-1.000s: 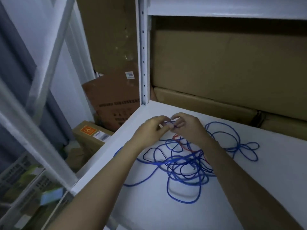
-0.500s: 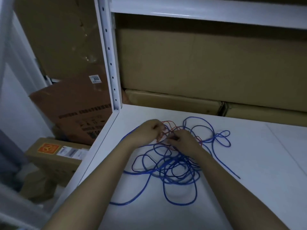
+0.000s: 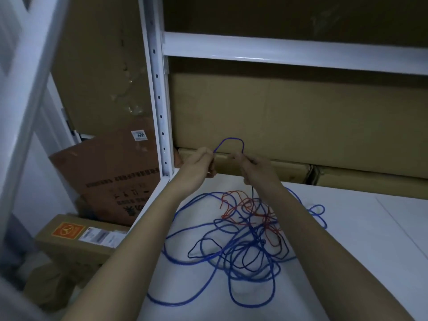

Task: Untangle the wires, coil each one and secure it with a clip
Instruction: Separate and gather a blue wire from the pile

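- Left hand (image 3: 201,162) and right hand (image 3: 252,166), mid-frame, each pinch the thin blue wire (image 3: 231,141); it arches between them
- Tangled blue and red wire pile (image 3: 243,235) lies below on the white shelf (image 3: 347,228)

Raised above the white shelf (image 3: 347,228), left hand (image 3: 199,165) and right hand (image 3: 254,167), each pinching a blue wire (image 3: 230,142) looped between them. Below, toward the shelf's back left corner, a blue-and-red tangle (image 3: 243,239). Behind, cardboard boxes (image 3: 301,117).
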A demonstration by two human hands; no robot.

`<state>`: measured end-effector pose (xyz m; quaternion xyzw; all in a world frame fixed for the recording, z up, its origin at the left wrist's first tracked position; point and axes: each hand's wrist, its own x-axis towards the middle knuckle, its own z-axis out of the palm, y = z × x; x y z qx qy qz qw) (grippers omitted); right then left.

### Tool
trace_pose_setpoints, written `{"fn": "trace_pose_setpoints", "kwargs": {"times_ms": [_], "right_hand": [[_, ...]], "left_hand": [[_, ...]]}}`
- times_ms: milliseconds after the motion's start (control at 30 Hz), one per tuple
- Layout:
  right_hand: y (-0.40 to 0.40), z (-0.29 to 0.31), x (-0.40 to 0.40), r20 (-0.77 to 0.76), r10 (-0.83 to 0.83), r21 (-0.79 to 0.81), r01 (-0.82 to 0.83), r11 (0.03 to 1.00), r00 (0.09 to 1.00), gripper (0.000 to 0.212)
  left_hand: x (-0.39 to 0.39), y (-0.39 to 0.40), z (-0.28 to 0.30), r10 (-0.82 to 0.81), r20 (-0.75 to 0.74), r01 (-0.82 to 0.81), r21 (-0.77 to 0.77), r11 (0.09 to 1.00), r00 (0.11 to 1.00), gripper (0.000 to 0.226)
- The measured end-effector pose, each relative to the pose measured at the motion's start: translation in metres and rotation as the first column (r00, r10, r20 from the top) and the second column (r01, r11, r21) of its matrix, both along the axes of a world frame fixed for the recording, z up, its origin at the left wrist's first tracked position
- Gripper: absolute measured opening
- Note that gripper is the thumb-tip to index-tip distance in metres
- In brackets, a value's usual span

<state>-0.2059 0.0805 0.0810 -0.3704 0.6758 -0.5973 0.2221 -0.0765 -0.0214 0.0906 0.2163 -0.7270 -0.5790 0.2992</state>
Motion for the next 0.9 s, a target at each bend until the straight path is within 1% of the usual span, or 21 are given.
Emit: {"fn": "trace_pose_setpoints", "kwargs": {"times_ms": [33, 100, 167, 233, 333, 433, 467, 567, 633, 700, 733, 767, 800, 833, 900], "right_hand": [[-0.002, 0.005, 0.0, -0.054, -0.003, 0.008, 0.004, 1.0, 0.999, 0.026], [-0.003, 0.018, 0.001, -0.11, -0.003, -0.017, 0.001, 1.0, 0.994, 0.028], [-0.005, 0.033, 0.0, -0.153, -0.021, -0.056, 0.013, 0.998, 0.988, 0.026], [-0.008, 0.049, 0.0, -0.174, -0.059, -0.127, 0.037, 0.991, 0.983, 0.026], [-0.014, 0.07, -0.005, -0.184, -0.131, -0.247, 0.083, 0.965, 0.974, 0.027], [-0.015, 0.078, -0.007, -0.183, -0.239, -0.367, 0.16, 0.917, 0.953, 0.02], [-0.015, 0.078, -0.007, -0.204, -0.279, -0.395, 0.182, 0.901, 0.938, 0.018], [-0.018, 0.086, -0.012, -0.325, -0.391, -0.474, 0.209, 0.855, 0.861, 0.011], [-0.021, 0.105, -0.017, -0.428, -0.457, -0.514, 0.207, 0.833, 0.78, 0.01], [-0.022, 0.125, -0.02, -0.55, -0.508, -0.542, 0.18, 0.821, 0.663, 0.012], [-0.022, 0.129, -0.021, -0.587, -0.531, -0.557, 0.171, 0.813, 0.611, 0.012], [-0.022, 0.128, -0.023, -0.591, -0.538, -0.563, 0.171, 0.809, 0.601, 0.012], [-0.023, 0.122, -0.024, -0.567, -0.52, -0.547, 0.18, 0.818, 0.64, 0.012], [-0.023, 0.111, -0.025, -0.534, -0.477, -0.506, 0.188, 0.842, 0.698, 0.012], [-0.024, 0.079, -0.026, -0.491, -0.34, -0.365, 0.166, 0.916, 0.802, 0.012]], "left_hand": [[-0.001, 0.002, 0.005, -0.009, -0.023, 0.008, -0.046, 0.999, 1.0, 0.031], [-0.002, 0.005, 0.015, 0.001, -0.071, -0.013, -0.161, 0.987, 0.997, 0.04], [-0.005, 0.006, 0.024, -0.013, -0.139, -0.017, -0.207, 0.978, 0.99, 0.041], [-0.009, 0.007, 0.033, -0.039, -0.201, 0.001, -0.186, 0.983, 0.979, 0.036], [-0.014, 0.009, 0.044, -0.027, -0.262, -0.016, -0.159, 0.987, 0.965, 0.027], [-0.017, 0.009, 0.047, -0.026, -0.244, 0.001, -0.1, 0.995, 0.969, 0.024], [-0.017, 0.01, 0.046, -0.032, -0.236, 0.015, -0.072, 0.997, 0.971, 0.024], [-0.017, 0.017, 0.05, -0.06, -0.236, 0.056, -0.027, 0.998, 0.97, 0.023], [-0.018, 0.021, 0.058, -0.102, -0.24, 0.098, -0.025, 0.995, 0.965, 0.024], [-0.02, 0.021, 0.069, -0.13, -0.26, 0.13, -0.02, 0.991, 0.957, 0.025], [-0.02, 0.02, 0.074, -0.133, -0.279, 0.135, -0.012, 0.991, 0.951, 0.026], [-0.02, 0.019, 0.076, -0.125, -0.303, 0.135, 0.01, 0.991, 0.945, 0.027], [-0.019, 0.018, 0.077, -0.111, -0.332, 0.136, 0.052, 0.989, 0.937, 0.028], [-0.017, 0.019, 0.077, -0.096, -0.366, 0.144, 0.104, 0.984, 0.926, 0.029], [-0.013, 0.021, 0.07, -0.073, -0.428, 0.182, 0.218, 0.959, 0.901, 0.028]]}}
